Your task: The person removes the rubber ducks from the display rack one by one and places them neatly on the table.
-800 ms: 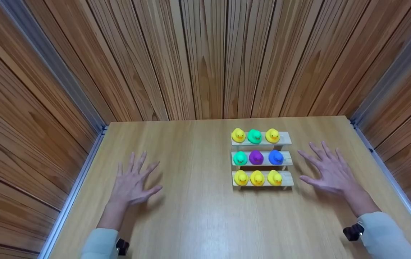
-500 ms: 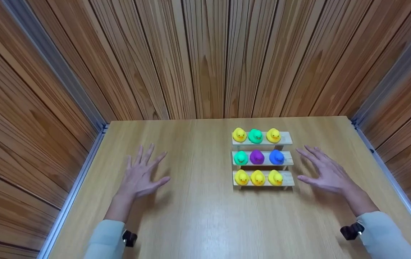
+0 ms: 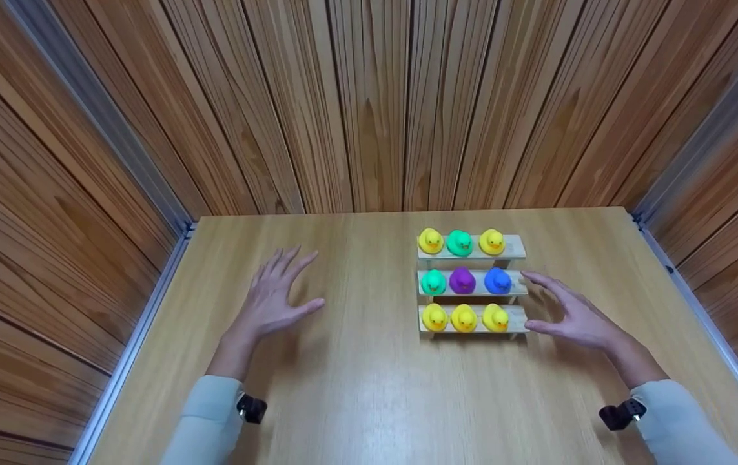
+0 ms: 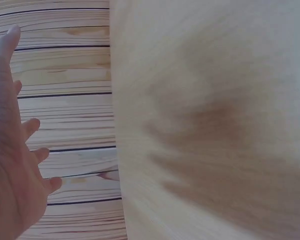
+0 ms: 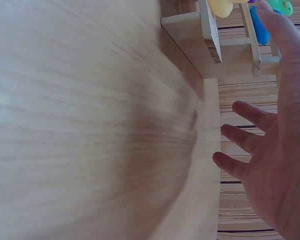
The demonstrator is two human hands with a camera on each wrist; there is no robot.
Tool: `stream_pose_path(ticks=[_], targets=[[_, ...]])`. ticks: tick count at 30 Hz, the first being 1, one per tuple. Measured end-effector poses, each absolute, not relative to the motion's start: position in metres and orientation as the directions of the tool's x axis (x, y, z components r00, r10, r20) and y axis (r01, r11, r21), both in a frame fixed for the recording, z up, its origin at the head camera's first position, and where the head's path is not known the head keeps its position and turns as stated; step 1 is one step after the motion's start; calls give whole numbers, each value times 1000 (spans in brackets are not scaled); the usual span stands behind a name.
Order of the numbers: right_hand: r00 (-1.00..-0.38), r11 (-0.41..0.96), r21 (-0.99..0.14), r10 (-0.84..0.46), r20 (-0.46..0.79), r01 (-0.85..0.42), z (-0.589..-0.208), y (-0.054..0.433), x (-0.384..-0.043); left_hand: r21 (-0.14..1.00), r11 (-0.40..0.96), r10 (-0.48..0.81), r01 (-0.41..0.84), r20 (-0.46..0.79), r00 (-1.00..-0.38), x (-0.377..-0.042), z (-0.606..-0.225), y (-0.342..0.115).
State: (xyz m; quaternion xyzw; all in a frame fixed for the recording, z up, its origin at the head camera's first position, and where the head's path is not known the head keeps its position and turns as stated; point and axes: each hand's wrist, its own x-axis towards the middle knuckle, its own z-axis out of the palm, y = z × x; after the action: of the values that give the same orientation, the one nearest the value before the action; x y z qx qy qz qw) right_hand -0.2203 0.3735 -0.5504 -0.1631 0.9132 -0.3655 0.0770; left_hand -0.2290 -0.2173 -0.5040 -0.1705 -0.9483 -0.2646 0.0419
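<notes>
A three-step wooden rack (image 3: 515, 248) stands on the table, with rubber ducks in rows of three. The top row has a green duck (image 3: 460, 243) between two yellow ones. Along the middle step sit a green duck (image 3: 433, 282), a purple duck (image 3: 462, 281) and a blue duck (image 3: 498, 281). Yellow ducks (image 3: 464, 318) fill the bottom row. My right hand (image 3: 578, 316) is at the rack's right end, thumb and fingers spread, fingertips right at the step ends. Well left of the rack, my left hand (image 3: 272, 300) hovers over the table with fingers spread, holding nothing.
The wooden table (image 3: 369, 387) ends at a plank wall (image 3: 369, 116) behind. Plank side walls with metal rails (image 3: 136, 349) border it left and right. A small black camera (image 3: 252, 409) sits at each sleeve cuff.
My right hand has moved left to the rack's end, its fingers drawing together somewhat. My left hand has moved right and farther from me. The ducks keep their places on the rack.
</notes>
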Motion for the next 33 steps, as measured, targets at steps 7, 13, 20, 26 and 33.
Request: stream_pose_path(ticks=[7, 13, 20, 26, 33], targets=[[-926, 633, -732, -377, -9, -251, -561, 374, -224, 545, 763, 302, 349, 177, -937, -235, -499, -204], [-929, 616, -750, -371, -5, -242, -569, 374, -223, 591, 732, 308, 339, 158, -938, -239, -494, -193], [-929, 629, -739, -371, -12, -241, -573, 371, -222, 613, 706, 319, 355, 173, -932, -247, -490, -181], [-931, 639, -728, -364, -4, -247, -573, 370, -223, 616, 695, 331, 370, 183, -926, -254, -485, -168], [-929, 639, -723, -369, 10, -262, -571, 369, -223, 604, 702, 350, 377, 169, -921, -264, -475, -149]])
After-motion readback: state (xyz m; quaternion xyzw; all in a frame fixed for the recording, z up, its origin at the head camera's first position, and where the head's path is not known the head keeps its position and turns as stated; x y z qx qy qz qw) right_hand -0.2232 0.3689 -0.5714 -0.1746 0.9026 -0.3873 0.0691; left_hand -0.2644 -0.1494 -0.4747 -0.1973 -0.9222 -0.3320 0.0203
